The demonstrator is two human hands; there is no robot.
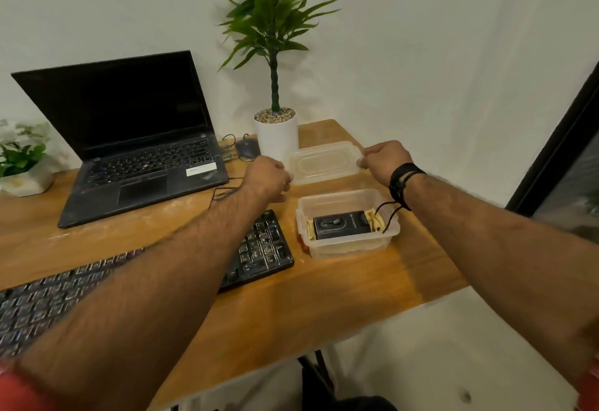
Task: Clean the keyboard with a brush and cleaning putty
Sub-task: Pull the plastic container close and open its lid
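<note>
While both arms reach forward over the counter (340, 300), the left hand (269, 178) is curled shut on the near left edge of a clear plastic lid (324, 162), and the right hand (385, 159) pinches the lid's right end between thumb and fingers. A black cord bracelet (403, 178) wraps the right wrist, its loose ends hanging down toward the tub below. The lid sits level between the two hands, behind the open clear plastic tub (348, 224); whether it rests on the wood or is held just above it cannot be told.

Inside the tub lies a small black box (342, 224) on top of something yellowish, with a bit of red showing at the tub's left corner; no brush or putty can be made out for certain.

Just left of the tub, the black keyboard (259, 248) stretches across the near side of the counter, passing under the left forearm, its left part blurred. Behind it stands an open laptop (129, 138) with a dark screen. A dark mouse (248, 148) and its thin cable lie between the laptop and a white pot (275, 135) holding a tall green plant (270, 21). Another small plant (22, 157) sits at the far left edge, against the white wall.
</note>
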